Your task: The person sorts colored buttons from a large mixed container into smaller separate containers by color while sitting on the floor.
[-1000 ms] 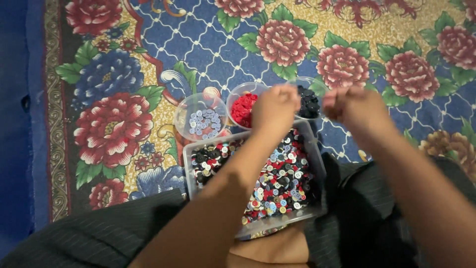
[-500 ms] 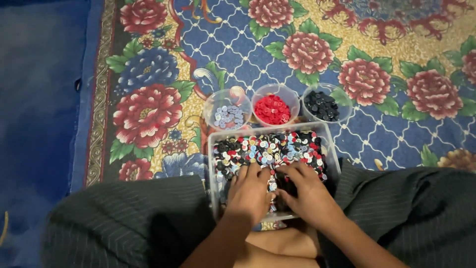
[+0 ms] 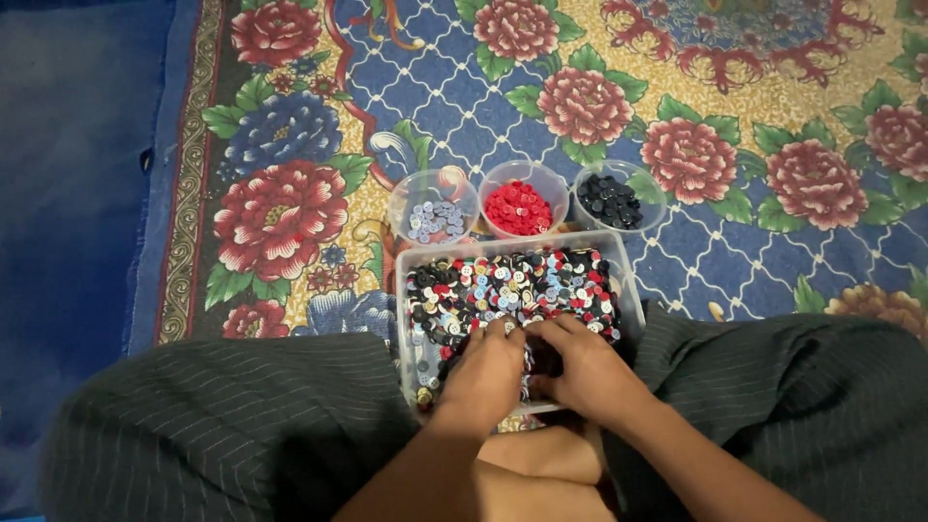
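Both of my hands rest in a clear rectangular tub (image 3: 626,275) filled with mixed buttons (image 3: 512,285) in black, red, white and pale blue. My left hand (image 3: 486,372) lies palm down on the near half of the pile, fingers curled among the buttons. My right hand (image 3: 583,367) sits beside it, touching it, fingers also dug into the buttons. Whether either hand pinches a button is hidden. Behind the tub stand three small clear cups: one with pale blue buttons (image 3: 434,218), one with red buttons (image 3: 519,207), one with black buttons (image 3: 609,200).
I sit cross-legged in dark pinstriped trousers (image 3: 222,416), knees either side of the tub. A floral rug (image 3: 599,106) in blue, red and gold spreads ahead. Plain blue floor covering (image 3: 68,193) lies to the left.
A second ago my hands were raised over the cups at the back. They have come down into the near part of the tub and stay there, shifting only slightly.
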